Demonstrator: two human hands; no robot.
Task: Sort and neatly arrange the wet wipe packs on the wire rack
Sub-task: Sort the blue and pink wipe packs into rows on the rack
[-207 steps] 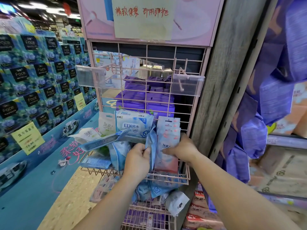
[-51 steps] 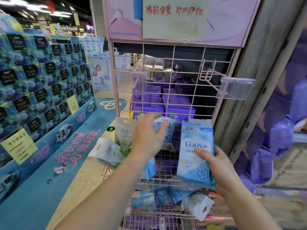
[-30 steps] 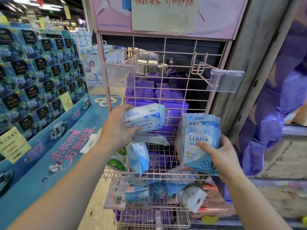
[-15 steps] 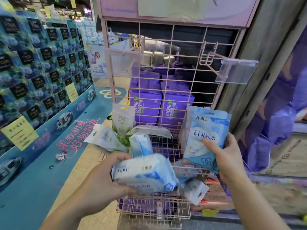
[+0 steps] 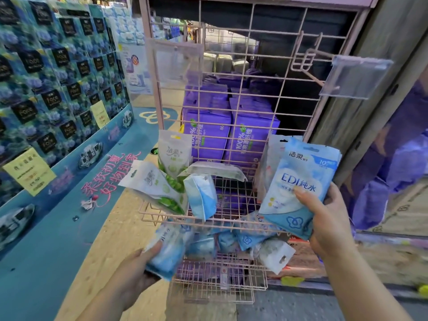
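Gripping blue pack w/ left hand, low, just left of pink wire rack's lower basket. Holding upright stack of EDI packs w/ right hand, thumb across front, at upper basket's right end.

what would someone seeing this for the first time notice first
Probably the blue EDI wipe pack, held upright in the right hand against the right side of the pink wire rack. Next, the left hand gripping a blurred blue pack low at the lower basket's left edge, and the green-and-white packs sprawling out of the upper basket's left side.
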